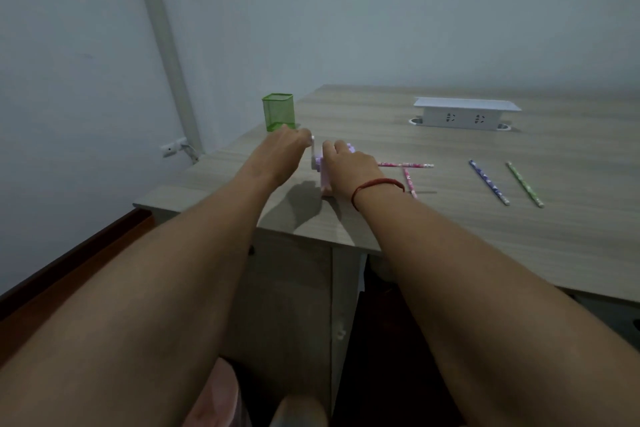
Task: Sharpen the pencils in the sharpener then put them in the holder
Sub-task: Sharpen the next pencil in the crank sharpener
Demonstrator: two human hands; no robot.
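Pink sharpener (325,172) near counter's (433,218) left front corner. Right hand (349,166) clamped over its body; left hand (284,146) pinching the white crank (312,149). Pink pencil (405,165) runs out from the sharpener's right. Green mesh holder (278,112) behind. Blue pencil (489,182), green pencil (524,188) well right.

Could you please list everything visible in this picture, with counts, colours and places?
Holder: one, green mesh, far left table corner.
Sharpener: one, lilac, under the hands.
Pencils: four; two pink beside the sharpener, one blue and one green further right.
Socket box: one, white, far side.
Table: one, pale wood.
Left hand: at the crank.
Right hand: on the sharpener, red bracelet on wrist.
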